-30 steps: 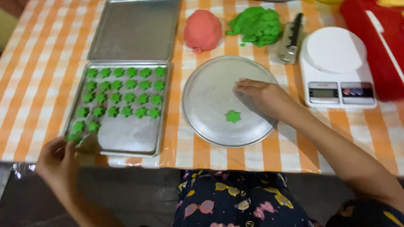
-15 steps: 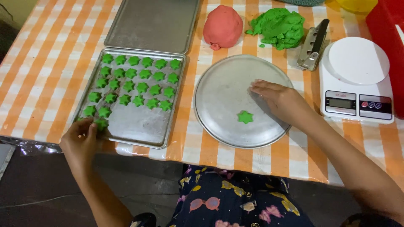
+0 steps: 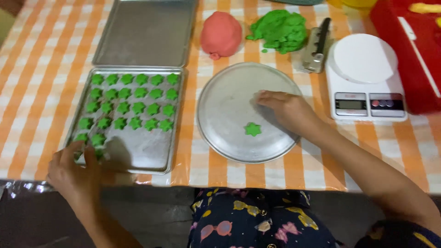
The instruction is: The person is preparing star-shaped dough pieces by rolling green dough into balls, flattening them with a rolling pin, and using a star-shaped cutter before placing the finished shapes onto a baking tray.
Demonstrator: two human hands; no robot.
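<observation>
The left hand (image 3: 76,172) sits at the near left corner of the square baking tray (image 3: 142,158), its fingers (image 3: 89,154) loosely bunched and curled over the tray's rim, right by the last green star cookies (image 3: 131,103) in the bottom row; whether they are pinching one I cannot tell, as the hand covers that corner. The stars stand in neat rows across the far part of the tray, the near strip bare. Behind it lies a second, bare tray (image 3: 147,32), touching end to end.

Moving right along the bench (image 3: 27,92) with its orange checked cloth, a round metal pan (image 3: 225,115) holds a single green star (image 3: 252,129) near its middle. The right hand (image 3: 287,110) rests flat on the pan's right side, fingers (image 3: 266,97) held together and lightly bent, tips pressed on the metal, gripping nothing. The lone star lies just beside the hand, toward the person, not touching it.

Beyond the pan are a ball of pink dough (image 3: 221,34), a heap of green dough (image 3: 280,30) and a metal press tool (image 3: 317,46). Farther right sits a white kitchen scale (image 3: 365,78), then a red container (image 3: 404,50).
</observation>
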